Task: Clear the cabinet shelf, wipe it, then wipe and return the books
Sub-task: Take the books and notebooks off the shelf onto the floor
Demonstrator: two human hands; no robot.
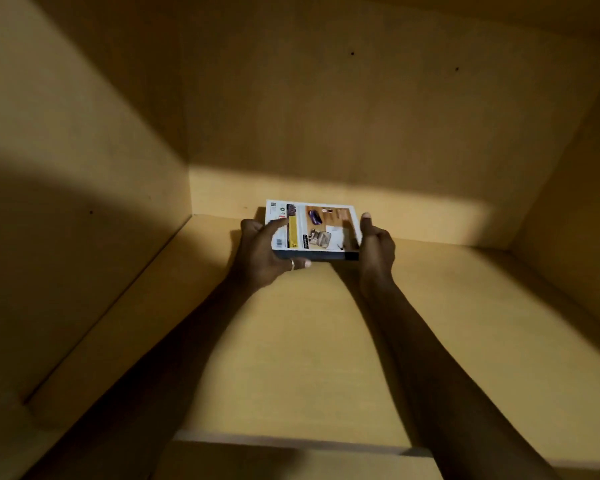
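Left hand (264, 249) curls round the left edge of the book (312, 230), thumb on its cover, deep on the shelf (291, 341) near the back wall (326, 116). Right hand (376, 245) clasps the opposite edge. It looks stiff, light, perhaps glossy and slippery, so gripping both side edges seems wise.

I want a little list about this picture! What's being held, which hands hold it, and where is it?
item: flat box with printed product pictures on its white top face
left hand: grips the box's left edge, ring on one finger
right hand: grips the box's right edge
place: deep inside a wooden cabinet, near the back wall
shelf: yellow-brown board under the box
contact with shelf: cannot tell
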